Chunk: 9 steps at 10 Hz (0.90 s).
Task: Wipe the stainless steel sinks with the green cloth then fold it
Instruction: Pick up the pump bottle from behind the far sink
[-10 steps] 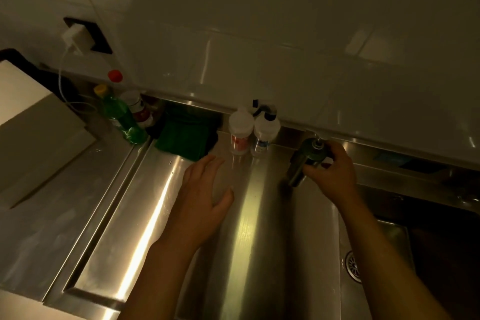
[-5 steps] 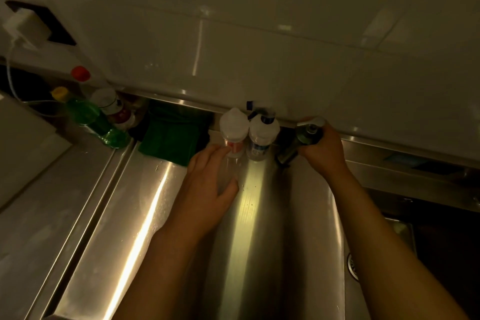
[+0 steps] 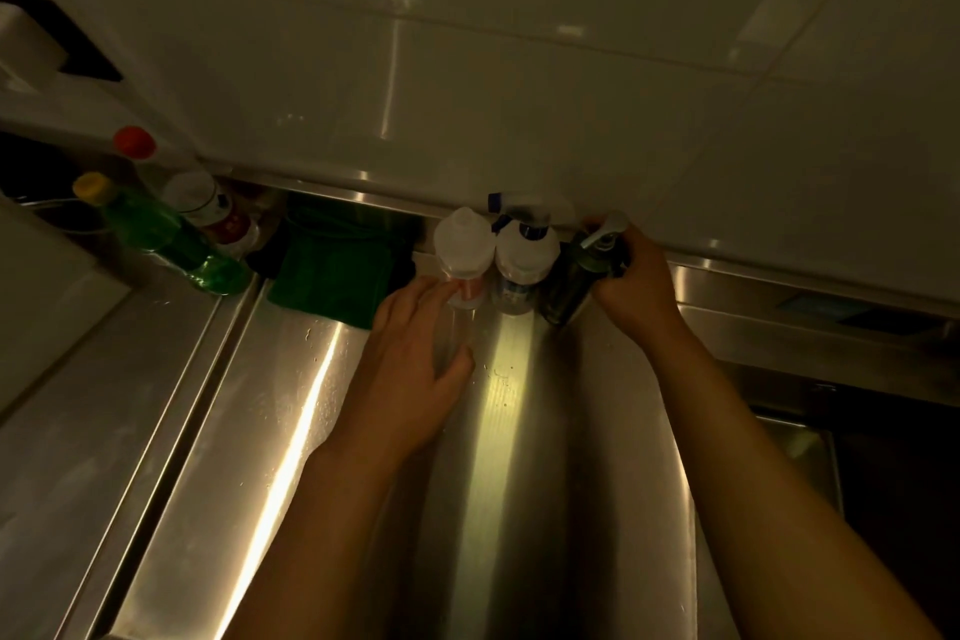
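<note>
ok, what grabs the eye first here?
Up against the tiled wall, the right hand grips the dark pump bottle, and the left hand lies open at the white-capped bottle. The green cloth lies untouched further left.

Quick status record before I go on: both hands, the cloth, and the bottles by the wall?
left hand: against the white-capped bottle, grip unclear
right hand: grips the dark pump bottle
green cloth: lies by the wall, in neither hand
spray bottle: stands between those two bottles
wiping: not yet begun
</note>
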{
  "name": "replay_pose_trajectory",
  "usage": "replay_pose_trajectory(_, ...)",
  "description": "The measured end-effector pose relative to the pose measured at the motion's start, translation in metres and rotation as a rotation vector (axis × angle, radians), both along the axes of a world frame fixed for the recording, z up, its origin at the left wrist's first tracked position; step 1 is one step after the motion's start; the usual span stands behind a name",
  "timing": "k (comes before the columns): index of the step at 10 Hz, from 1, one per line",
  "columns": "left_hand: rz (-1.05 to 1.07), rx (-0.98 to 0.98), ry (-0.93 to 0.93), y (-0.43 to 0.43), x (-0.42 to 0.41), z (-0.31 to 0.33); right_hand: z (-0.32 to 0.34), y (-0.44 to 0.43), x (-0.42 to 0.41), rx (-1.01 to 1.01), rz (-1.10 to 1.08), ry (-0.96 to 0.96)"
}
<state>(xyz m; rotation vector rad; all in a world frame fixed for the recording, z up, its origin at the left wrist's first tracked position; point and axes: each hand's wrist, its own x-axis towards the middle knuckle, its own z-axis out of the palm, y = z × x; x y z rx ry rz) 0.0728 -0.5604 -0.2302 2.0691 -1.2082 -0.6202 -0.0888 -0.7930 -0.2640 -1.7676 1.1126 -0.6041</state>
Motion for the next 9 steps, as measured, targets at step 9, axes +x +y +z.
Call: replay_pose_trajectory(9, -0.050, -0.074, 0.016, 0.023, -0.011, 0.009, 0.009, 0.030, -0.013, 0.039, -0.095, -0.027)
